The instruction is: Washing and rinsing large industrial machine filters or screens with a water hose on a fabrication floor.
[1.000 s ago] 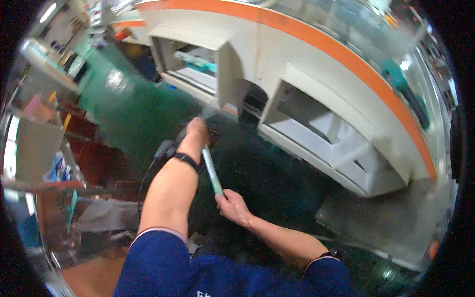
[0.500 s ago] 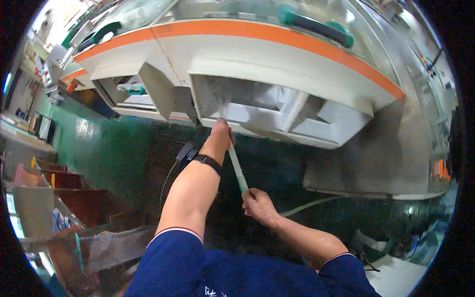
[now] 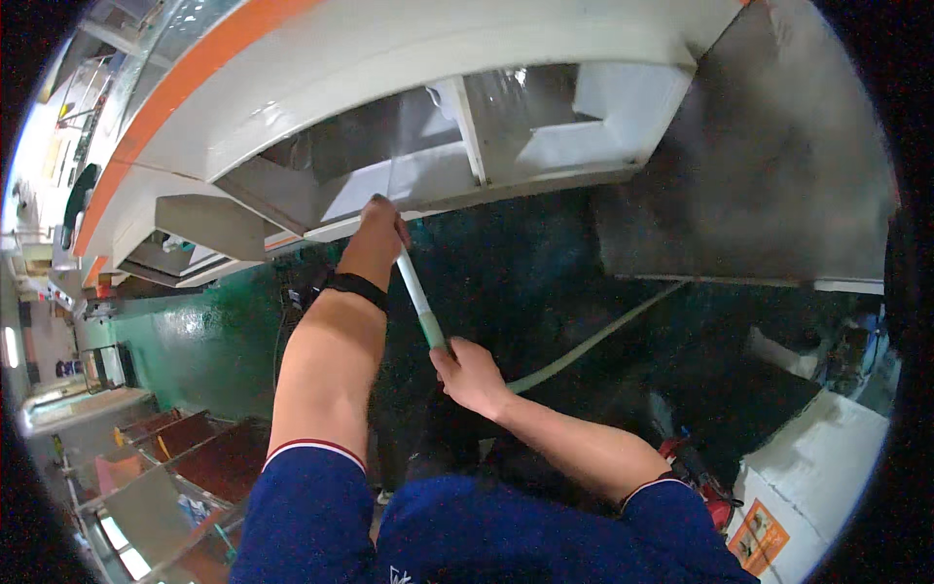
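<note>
A hose with a white front section (image 3: 413,282) runs between my two hands. My left hand (image 3: 386,220) is closed round its front end, by the lower edge of a white cabinet (image 3: 555,187) with open compartments. A thin spray of water rises from that end into the compartment. Lower down, my right hand (image 3: 474,378) grips the green part of the hose (image 3: 428,328). Behind that hand the pale green hose (image 3: 595,341) trails right across the dark wet floor. A black band (image 3: 356,288) is round my left wrist.
The cabinet's orange-striped edge (image 3: 146,127) curves along the upper left, and an open cabinet door (image 3: 209,226) juts out below it. A grey panel (image 3: 739,175) stands at the right. A white box (image 3: 817,477) sits at lower right, brown partitioned boxes (image 3: 195,453) at lower left.
The view has turned to the right, bringing the grey panel and the trailing hose further in. Both hands keep their hold on the hose, its end still at the cabinet.
</note>
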A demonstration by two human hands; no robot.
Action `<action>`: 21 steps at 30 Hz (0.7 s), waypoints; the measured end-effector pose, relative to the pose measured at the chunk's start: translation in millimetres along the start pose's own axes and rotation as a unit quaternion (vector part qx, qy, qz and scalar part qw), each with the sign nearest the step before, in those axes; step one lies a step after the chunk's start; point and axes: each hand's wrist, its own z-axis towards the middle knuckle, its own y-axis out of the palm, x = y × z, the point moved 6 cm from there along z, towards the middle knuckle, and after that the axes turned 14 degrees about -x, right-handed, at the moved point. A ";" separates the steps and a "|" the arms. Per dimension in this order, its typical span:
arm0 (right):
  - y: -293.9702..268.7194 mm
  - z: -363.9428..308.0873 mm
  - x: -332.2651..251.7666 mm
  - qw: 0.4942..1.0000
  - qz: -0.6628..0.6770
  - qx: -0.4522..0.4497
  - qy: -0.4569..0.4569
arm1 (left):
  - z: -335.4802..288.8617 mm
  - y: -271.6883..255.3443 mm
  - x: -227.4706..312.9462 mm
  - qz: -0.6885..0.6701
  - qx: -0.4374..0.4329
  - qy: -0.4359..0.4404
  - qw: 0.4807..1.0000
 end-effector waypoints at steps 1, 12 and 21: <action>-2.2 6.2 4.0 1.000 -0.008 0.010 -0.001 | 5.6 5.7 2.5 0.034 -0.017 0.021 0.999; -53.4 77.7 -18.0 0.998 0.030 0.048 -0.039 | 18.0 39.4 71.3 -0.044 0.004 0.102 0.994; -70.9 149.6 -12.8 0.991 0.000 0.031 -0.128 | 80.1 14.1 118.1 0.446 -0.090 0.342 0.822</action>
